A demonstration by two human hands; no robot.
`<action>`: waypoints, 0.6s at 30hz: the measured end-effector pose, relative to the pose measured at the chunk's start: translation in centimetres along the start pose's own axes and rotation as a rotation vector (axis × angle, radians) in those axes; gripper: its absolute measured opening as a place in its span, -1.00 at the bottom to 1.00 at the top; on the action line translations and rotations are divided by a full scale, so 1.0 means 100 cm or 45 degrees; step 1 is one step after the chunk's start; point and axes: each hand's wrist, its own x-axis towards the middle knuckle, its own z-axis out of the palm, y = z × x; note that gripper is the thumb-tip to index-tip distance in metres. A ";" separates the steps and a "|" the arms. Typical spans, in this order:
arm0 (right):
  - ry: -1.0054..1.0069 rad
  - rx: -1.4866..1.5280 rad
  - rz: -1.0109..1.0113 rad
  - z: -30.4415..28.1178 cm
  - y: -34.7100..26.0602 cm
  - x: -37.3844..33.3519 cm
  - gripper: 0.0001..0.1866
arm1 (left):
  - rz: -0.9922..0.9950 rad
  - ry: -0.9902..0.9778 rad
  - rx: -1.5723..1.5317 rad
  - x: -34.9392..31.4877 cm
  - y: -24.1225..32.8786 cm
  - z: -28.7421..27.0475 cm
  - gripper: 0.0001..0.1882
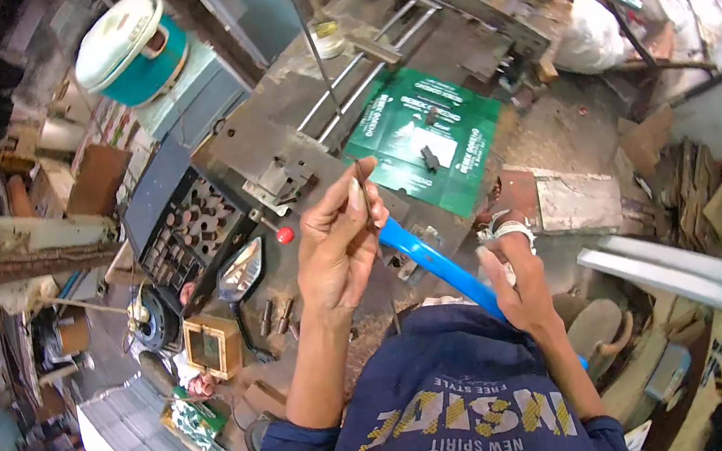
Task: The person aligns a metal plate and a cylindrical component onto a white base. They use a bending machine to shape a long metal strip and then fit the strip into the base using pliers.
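My left hand (334, 253) is raised over the bench, its thumb and fingers pinched on a thin dark strip (364, 189). Beside its fingers begins a long, flat, blue bar (438, 265), slanting down toward my right. Closed about the bar's lower part, my right hand (521, 280) partly covers it; a bit of blue shows again below the wrist. Something whitish (513, 228) lies by the right fingertips, too small to name. Beyond both hands, a small dark metal part (431, 158) rests on a green printed sheet (472, 172).
At left stands an opened case of metal pieces (192, 231), near a red-knobbed lever (284, 235) and a mirror (241, 269). Metal rails (339, 87) cross the far bench. A teal cooker (141, 57) stands at upper left; a white channel (657, 273) lies at right.
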 end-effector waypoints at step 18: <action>0.389 0.150 -0.139 -0.026 -0.072 -0.068 -0.64 | -0.374 -0.579 -0.085 -0.006 -0.065 0.058 -0.59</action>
